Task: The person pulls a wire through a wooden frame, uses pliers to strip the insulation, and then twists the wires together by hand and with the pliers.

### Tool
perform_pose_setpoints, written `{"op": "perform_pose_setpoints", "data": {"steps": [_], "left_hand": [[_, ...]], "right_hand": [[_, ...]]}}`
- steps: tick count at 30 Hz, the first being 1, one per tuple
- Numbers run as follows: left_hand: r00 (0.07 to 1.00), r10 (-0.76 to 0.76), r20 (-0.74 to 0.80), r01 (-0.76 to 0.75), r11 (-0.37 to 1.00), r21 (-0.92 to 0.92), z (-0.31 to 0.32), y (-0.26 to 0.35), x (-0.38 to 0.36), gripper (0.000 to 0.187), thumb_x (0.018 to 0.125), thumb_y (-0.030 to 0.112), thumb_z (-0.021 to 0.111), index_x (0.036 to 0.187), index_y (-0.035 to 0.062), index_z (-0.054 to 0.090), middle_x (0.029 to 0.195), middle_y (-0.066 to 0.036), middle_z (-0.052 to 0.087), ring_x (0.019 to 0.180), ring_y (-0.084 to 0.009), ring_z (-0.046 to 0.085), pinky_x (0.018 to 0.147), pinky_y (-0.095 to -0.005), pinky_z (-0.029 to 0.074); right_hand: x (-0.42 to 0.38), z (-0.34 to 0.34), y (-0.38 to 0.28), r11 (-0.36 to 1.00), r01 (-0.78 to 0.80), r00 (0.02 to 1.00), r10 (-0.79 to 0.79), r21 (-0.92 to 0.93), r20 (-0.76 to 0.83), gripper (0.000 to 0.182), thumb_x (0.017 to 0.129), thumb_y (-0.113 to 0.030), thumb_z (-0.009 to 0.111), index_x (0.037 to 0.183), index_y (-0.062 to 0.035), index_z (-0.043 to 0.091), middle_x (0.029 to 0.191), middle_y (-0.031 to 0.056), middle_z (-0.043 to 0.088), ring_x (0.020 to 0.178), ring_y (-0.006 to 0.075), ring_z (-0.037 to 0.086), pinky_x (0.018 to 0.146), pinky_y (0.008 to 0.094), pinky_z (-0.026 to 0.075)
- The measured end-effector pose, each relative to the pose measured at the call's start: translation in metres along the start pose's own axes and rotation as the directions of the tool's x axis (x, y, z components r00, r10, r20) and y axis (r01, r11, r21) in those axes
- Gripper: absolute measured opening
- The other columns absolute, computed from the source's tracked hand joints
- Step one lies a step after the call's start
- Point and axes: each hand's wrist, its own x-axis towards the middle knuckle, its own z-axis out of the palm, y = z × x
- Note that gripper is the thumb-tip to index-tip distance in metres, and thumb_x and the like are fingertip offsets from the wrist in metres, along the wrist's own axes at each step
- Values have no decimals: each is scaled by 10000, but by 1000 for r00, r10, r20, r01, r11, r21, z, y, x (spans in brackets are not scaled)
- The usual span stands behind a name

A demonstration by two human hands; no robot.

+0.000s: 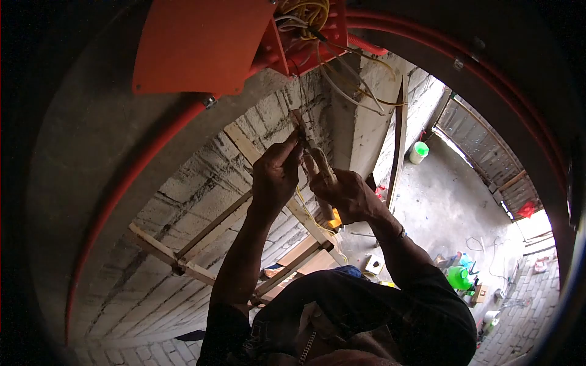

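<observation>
My left hand (274,171) is raised, its fingers pinched around the end of a thin dark wire (299,91) that hangs down from a red-orange electrical box (285,52). Gripped in my right hand (349,195) is a pair of pliers (323,166) with pale, worn handles. The jaws of the pliers meet the wire close to my left fingertips; the exact contact is too dark to make out. A coil of yellow wire (305,12) sits in the box, and several loose white and yellow wires (360,91) dangle to the right of my hands.
An orange panel (198,49) hangs beside the box. Red conduits (131,168) (421,33) run along the ceiling. Wooden framing (204,226) stands by the block wall below. On the floor are a green-and-white bucket (419,152) and a green container (458,278).
</observation>
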Motion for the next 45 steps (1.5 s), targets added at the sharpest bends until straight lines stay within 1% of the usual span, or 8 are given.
{"op": "perform_pose_setpoints", "data": {"steps": [8, 15, 27, 29, 30, 37, 39, 45], "left_hand": [[996, 89, 13, -90, 985, 149, -5, -9, -1, 265, 910, 79, 528, 1153, -21, 566, 935, -141, 650, 821, -163, 648, 663, -296, 533], [998, 68, 19, -70, 976, 204, -7, -9, 0, 304, 881, 40, 557, 1176, -16, 509, 861, -130, 668, 783, -173, 660, 650, -292, 528], [998, -48, 42, 43, 994, 104, -11, -4, 3, 279, 899, 121, 552, 1143, -2, 496, 802, -108, 654, 724, -158, 641, 622, -288, 515], [996, -67, 55, 60, 990, 126, -4, -6, 4, 297, 906, 129, 547, 1169, 3, 495, 757, -81, 617, 680, -128, 596, 607, -269, 501], [996, -60, 61, 52, 991, 125, -4, -7, 5, 297, 906, 129, 547, 1169, 3, 495, 757, -81, 617, 680, -128, 596, 607, -269, 501], [960, -198, 199, 253, 918, -305, -10, -13, 7, 322, 912, 174, 546, 1219, 75, 539, 786, -43, 593, 663, -102, 578, 602, -250, 485], [949, -205, 238, 276, 906, -322, -14, -13, 9, 319, 916, 185, 539, 1220, 88, 542, 802, -46, 597, 657, -99, 578, 590, -245, 484], [921, -226, 317, 338, 867, -366, -21, -6, 12, 350, 916, 197, 540, 1237, 58, 522, 870, -68, 613, 670, -86, 561, 576, -235, 481]], "right_hand": [[5, 16, 4, 684, -395, 877, 479, 613, 31, 442, 833, -359, 596, 1035, 31, 540, 858, 121, 594, 861, 179, 581, 709, 325, 473], [6, 35, 21, 456, -420, 880, 418, 784, 228, 414, 858, -350, 572, 1019, 29, 530, 835, 92, 590, 771, 178, 575, 668, 297, 466], [14, 51, 33, 715, -342, 916, 398, 610, 47, 291, 850, -295, 600, 868, -24, 495, 664, 44, 511, 597, 153, 508, 526, 318, 418], [14, 54, 53, 976, -202, 872, 143, -77, -469, 308, 833, -264, 619, 888, 5, 481, 658, 99, 525, 605, 202, 518, 549, 368, 427], [12, 52, 58, 977, -201, 867, 142, -76, -477, 308, 833, -264, 619, 888, 5, 481, 658, 99, 525, 605, 202, 518, 549, 368, 427], [-57, 45, 112, 627, -615, 731, 680, 478, 50, 370, 799, -208, 637, 1025, 49, 496, 759, 183, 594, 668, 264, 588, 630, 366, 489], [-85, 56, 146, 954, -274, 958, 282, -123, 51, 348, 789, -172, 636, 1019, 48, 496, 754, 190, 603, 661, 283, 607, 609, 364, 506], [-85, 28, 71, 872, -329, 933, 359, -361, 16, 321, 748, -151, 684, 947, 46, 529, 768, 200, 596, 705, 363, 612, 608, 402, 491]]}}
